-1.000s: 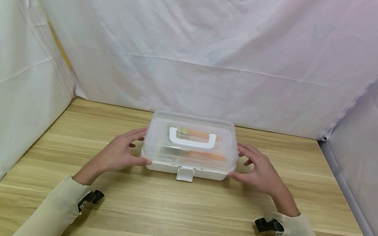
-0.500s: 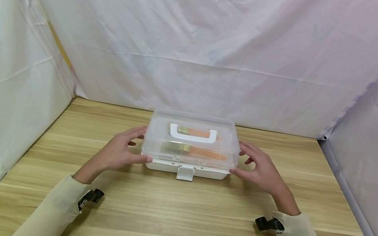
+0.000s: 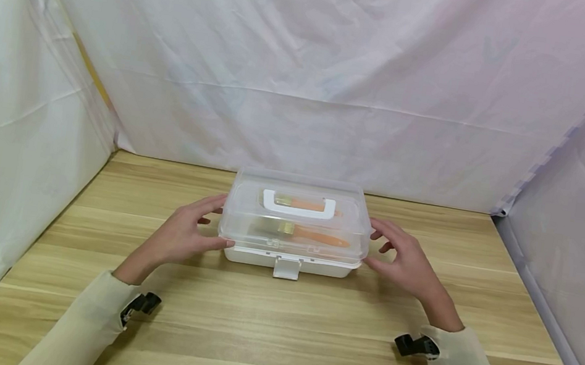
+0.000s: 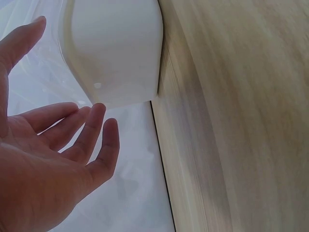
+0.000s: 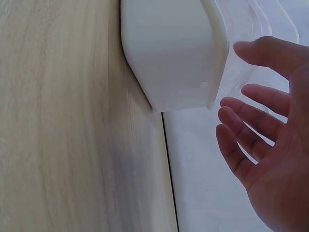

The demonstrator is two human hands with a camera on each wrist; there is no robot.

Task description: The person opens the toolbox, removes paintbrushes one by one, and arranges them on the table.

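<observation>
A clear plastic lid (image 3: 292, 181) with a white handle (image 3: 297, 210) covers a white storage box (image 3: 254, 257) on the table. Through the lid I see paintbrushes with orange handles, the nearer brush (image 3: 318, 236) clearest. The white latch (image 3: 287, 268) hangs unfastened at the front. My left hand (image 3: 185, 233) is at the left end, its thumb at the lid's front corner. At the opposite end, my right hand (image 3: 401, 257) has its thumb by the other front corner. Fingers of both hands are spread and slightly bent along the ends. Exact contact is unclear.
The wood-grain table (image 3: 270, 341) stretches in front of the box. Pale cloth (image 3: 319, 74) hangs behind it and on both sides. Dark wrist cameras sit at the sleeve cuffs (image 3: 449, 348).
The lid's front edge and handle have risen slightly, while the base and latch have stayed in place. Both thumbs have moved up a little with the lid.
</observation>
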